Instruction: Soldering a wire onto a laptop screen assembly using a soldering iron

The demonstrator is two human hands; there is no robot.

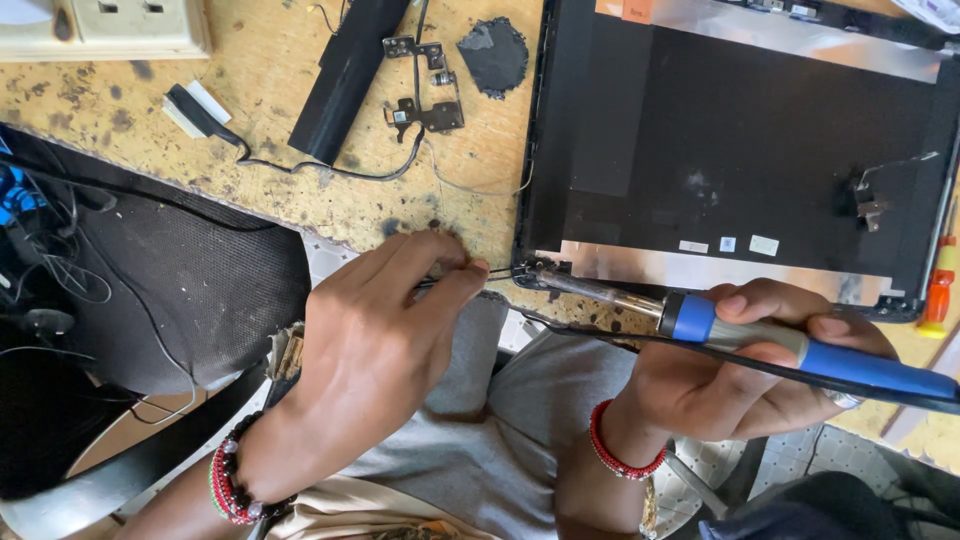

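At the near edge of the wooden desk [120, 110], seen from the head camera, a soldering iron [760, 345] is held in the right hand [745, 385], which is closed around its blue and grey handle; the iron's long axis runs from lower right to upper left, rising slightly, and its metal tip is brought to the near left corner of a black laptop lid [740, 140] lying open-side up on the desk; the tip lies to the left of the right hand and just right of the left hand [385, 330], so the left hand is the nearer of the two to the corner; the left hand's thumb and forefinger are pinched on a thin wire [497, 272] that reaches right toward the same corner, nearly meeting the iron's tip there; whether tip and wire touch cannot be told, since the spot is small and dark; the iron's black cord [600, 335] trails along under the handle toward the right; far on the desk, well apart from both hands, lie a metal hinge bracket [428, 100], a long black strip [345, 75] and a dark round pad [493, 55]; an orange-handled screwdriver [937, 290] lies at the right, just beside the lid; the lid's far edge and right side are cut off by the frame, and the rear of the iron's handle runs out of view at the right.
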